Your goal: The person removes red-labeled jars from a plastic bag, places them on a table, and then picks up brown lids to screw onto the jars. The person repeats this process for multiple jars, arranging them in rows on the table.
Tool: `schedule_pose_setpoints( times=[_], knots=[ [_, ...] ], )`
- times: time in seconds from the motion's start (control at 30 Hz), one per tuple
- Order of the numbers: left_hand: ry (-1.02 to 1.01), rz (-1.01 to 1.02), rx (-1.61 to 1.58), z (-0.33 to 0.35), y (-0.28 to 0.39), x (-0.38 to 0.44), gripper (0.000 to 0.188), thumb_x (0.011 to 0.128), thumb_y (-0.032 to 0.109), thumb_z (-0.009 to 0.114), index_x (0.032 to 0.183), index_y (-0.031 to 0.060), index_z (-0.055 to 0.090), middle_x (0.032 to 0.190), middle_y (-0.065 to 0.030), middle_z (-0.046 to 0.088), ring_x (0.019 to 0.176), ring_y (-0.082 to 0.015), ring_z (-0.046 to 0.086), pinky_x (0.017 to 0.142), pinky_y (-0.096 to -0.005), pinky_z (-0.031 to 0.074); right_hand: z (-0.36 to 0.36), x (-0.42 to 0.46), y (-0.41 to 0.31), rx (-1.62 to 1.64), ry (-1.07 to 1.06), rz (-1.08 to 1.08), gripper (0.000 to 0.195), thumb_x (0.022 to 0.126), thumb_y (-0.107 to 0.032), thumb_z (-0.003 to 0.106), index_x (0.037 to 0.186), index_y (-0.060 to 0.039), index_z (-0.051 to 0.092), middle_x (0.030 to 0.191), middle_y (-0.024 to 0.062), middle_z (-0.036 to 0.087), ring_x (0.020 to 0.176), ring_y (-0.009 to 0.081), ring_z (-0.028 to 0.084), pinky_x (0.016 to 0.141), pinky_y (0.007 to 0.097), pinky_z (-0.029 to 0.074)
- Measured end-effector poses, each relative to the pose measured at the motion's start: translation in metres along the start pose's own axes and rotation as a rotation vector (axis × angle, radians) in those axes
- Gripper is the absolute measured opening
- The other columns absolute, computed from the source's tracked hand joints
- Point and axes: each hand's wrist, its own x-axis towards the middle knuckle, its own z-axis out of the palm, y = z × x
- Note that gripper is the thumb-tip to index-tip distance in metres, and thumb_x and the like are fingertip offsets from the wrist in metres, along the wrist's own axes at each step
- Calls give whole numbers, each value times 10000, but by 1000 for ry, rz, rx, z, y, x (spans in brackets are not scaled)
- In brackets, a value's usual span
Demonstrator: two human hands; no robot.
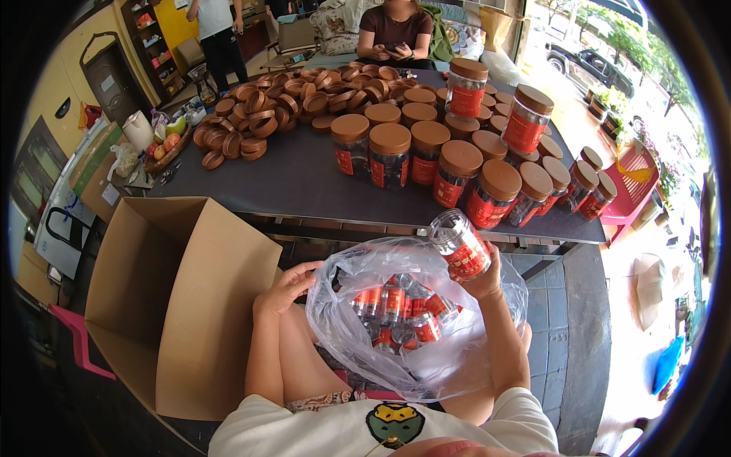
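My right hand grips a lidless clear plastic jar with a red label, tilted above the right side of a big clear plastic bag. Inside the bag lie several more clear jars with red labels. My left hand is at the bag's left rim, fingers apart; whether it pinches the film is hard to tell. On the dark table stand many jars with brown lids, two of them on top of others. A heap of loose brown lids lies further back to the left.
An open cardboard box stands at my left. Behind the table a person sits holding a phone, and another person stands at the back left. A fruit basket is left of the table, a red plastic chair right of it.
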Motion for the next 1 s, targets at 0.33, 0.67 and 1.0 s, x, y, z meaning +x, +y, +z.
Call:
schedule_pose_setpoints(
  times=[0.33,0.67,1.0],
  knots=[
    [-2,11,5,1,1,0,413,921,121,577,1324,95,494,1030,30,611,896,-28,531,828,-198,430,-7,1,-2,-39,-82,9,619,818,-584,465,1212,-109,512,1068,144,603,798,304,554,613,350,431],
    [-24,36,-11,2,2,-2,415,930,126,567,1332,81,476,1084,-5,621,950,-52,558,860,-226,446,-5,0,-1,-5,-96,6,601,833,-575,453,1219,-117,504,1098,140,600,832,290,570,603,363,439],
    [-22,23,-20,2,3,-3,417,939,137,555,1341,77,462,1080,-13,625,948,-64,570,864,-237,450,2,-2,-1,-38,-62,-24,622,853,-594,397,1227,-111,511,1056,148,611,752,288,582,574,348,449]
  ],
)
